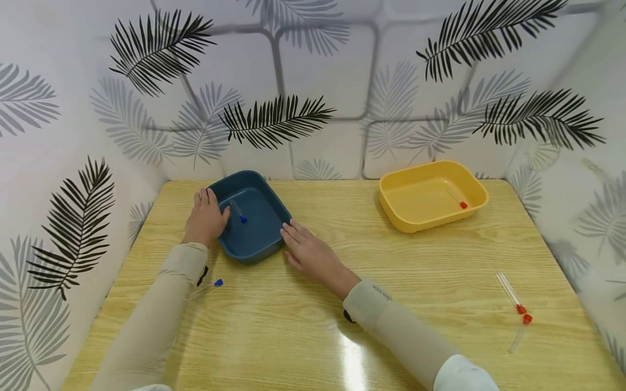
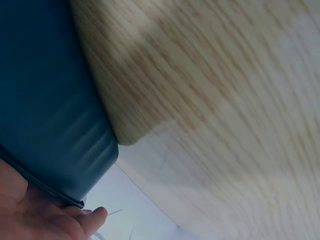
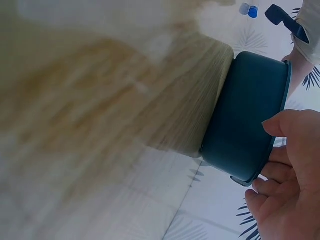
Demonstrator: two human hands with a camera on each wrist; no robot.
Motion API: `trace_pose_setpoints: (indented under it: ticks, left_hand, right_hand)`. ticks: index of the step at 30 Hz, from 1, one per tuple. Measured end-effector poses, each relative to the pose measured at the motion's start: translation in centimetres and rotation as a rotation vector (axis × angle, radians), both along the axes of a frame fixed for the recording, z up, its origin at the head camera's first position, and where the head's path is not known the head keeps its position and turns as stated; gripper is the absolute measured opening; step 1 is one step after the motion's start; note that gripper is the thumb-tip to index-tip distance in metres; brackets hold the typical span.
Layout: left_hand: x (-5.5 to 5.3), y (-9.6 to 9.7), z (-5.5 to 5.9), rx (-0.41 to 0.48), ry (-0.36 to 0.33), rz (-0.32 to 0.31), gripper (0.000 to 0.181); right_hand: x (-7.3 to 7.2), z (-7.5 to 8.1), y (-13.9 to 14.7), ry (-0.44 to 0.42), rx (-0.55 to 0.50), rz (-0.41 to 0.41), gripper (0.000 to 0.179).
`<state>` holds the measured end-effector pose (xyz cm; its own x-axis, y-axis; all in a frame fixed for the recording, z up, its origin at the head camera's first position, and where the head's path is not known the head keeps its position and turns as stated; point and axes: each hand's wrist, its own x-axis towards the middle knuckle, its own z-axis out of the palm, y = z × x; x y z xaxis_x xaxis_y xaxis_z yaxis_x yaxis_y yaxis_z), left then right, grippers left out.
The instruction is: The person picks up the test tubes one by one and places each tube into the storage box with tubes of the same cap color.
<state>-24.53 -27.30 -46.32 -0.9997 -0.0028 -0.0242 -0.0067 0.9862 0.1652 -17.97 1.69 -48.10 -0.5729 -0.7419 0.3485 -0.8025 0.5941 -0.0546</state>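
A dark blue plastic basin (image 1: 254,233) stands at the back left of the table, and a clear tube with a blue cap (image 1: 243,219) lies inside. My left hand (image 1: 205,217) grips its left rim, thumb over the inner side. At the right side, my right hand (image 1: 313,255) holds the rim. In the right wrist view, the right thumb (image 3: 282,122) lies against the basin's outer wall (image 3: 245,110), with the fingers at the rim. Beside my left forearm lie clear tubes, a blue cap (image 1: 218,282) showing; the sleeve partly covers them.
A yellow basin (image 1: 415,224) at the back right holds a clear tube with a red cap (image 1: 463,205). Several red-capped tubes (image 1: 508,290) lie on the table's right side. A leaf-patterned wall (image 1: 332,146) stands behind the wooden table (image 1: 274,331).
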Motion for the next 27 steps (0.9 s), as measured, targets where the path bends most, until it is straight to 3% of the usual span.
trace_pose_setpoints:
  ticks: [7, 16, 23, 27]
  left_hand:
    - [-0.3, 0.5, -0.1, -0.022, 0.016, -0.051, 0.070]
    - [-1.1, 1.3, -0.3, -0.053, 0.019, -0.103, 0.071]
    - [-1.6, 2.0, 0.0, -0.069, 0.006, -0.139, 0.071]
    - [-1.9, 2.7, -0.1, -0.080, 0.003, -0.154, 0.072]
  right_hand:
    - [0.5, 0.0, 0.4, 0.008, 0.024, -0.018, 0.050]
    - [1.6, -0.1, 1.0, -0.010, -0.031, -0.021, 0.051]
    - [2.8, 0.1, 1.3, -0.087, -0.022, -0.092, 0.063]
    - [3.5, 0.1, 1.4, -0.085, -0.007, -0.117, 0.067]
